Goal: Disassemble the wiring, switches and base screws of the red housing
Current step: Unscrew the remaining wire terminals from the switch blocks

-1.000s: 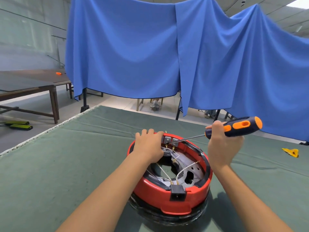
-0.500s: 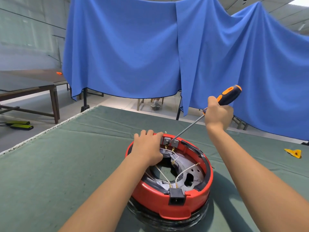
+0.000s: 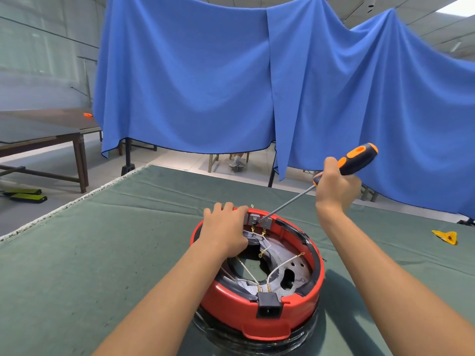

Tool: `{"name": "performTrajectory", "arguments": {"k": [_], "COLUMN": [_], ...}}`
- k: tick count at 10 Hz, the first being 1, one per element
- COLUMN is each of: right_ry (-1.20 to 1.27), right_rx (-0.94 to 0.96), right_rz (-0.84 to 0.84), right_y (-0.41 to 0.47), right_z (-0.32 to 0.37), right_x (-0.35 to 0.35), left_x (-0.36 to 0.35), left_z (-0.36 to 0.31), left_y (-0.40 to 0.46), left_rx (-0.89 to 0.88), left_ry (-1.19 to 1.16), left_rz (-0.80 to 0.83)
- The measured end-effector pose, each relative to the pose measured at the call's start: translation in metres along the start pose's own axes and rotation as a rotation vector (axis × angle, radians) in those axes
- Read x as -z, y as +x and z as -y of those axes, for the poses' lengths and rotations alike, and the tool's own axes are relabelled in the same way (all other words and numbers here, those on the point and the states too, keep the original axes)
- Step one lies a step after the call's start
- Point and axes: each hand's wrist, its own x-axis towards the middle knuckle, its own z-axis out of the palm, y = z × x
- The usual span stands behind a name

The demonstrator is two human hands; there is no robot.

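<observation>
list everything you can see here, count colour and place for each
housing: 1, red, round, on the near table
grey switches: 2, at the housing's far rim
black socket: 1, at the housing's near rim
wires: several, white, inside the housing
screwdriver: 1, orange and black handle, tip at the switches
table cover: 1, green, under the housing
yellow piece: 1, on the cover, far right
blue cloth: hung behind the table
brown tables: 2, far left
left hand: 1, grips the housing's far rim
right hand: 1, grips the screwdriver
</observation>
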Motion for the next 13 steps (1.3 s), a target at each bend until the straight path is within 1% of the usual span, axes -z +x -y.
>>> {"name": "performTrajectory", "arguments": {"k": [1, 2, 3, 4, 5, 6, 7, 10, 13], "right_ry": [0.098, 0.101, 0.03, -0.045, -0.115, -0.155, -0.18, -0.22, -0.169], "right_rx": [0.089, 0.148, 0.154, 0.117, 0.052, -0.02, -0.049, -0.04, -0.117], "right_rz": [-0.033, -0.006, 0.033, 0.069, 0.069, 0.029, 0.002, 0.01, 0.053], "right_y": [-0.016, -0.022, -0.019, -0.013, -0.005, 0.005, 0.012, 0.02, 0.022], "right_z": [-0.004, -0.006, -0.004, 0.002, 0.007, 0.004, -0.004, -0.004, -0.005], "right_x": [0.012, 0.02, 0.019, 0.011, 0.0, -0.005, -0.007, -0.018, -0.015], "left_x": [0.001, 0.001, 0.001, 0.001, 0.001, 0.001, 0.001, 0.001, 0.0], "left_z": [-0.001, -0.002, -0.002, -0.001, 0.0, -0.001, 0.0, -0.001, 0.0], "left_y": [-0.001, -0.001, -0.001, -0.001, -0.001, 0.0, 0.001, 0.0, 0.0], "left_rx": [0.005, 0.005, 0.005, 0.006, 0.002, 0.002, 0.005, 0.001, -0.003], "left_ry": [-0.007, -0.003, -0.002, 0.002, 0.01, 0.001, -0.002, 0.01, 0.006], "left_rz": [-0.001, -0.003, -0.004, -0.002, 0.007, 0.007, 0.001, 0.006, -0.002]}}
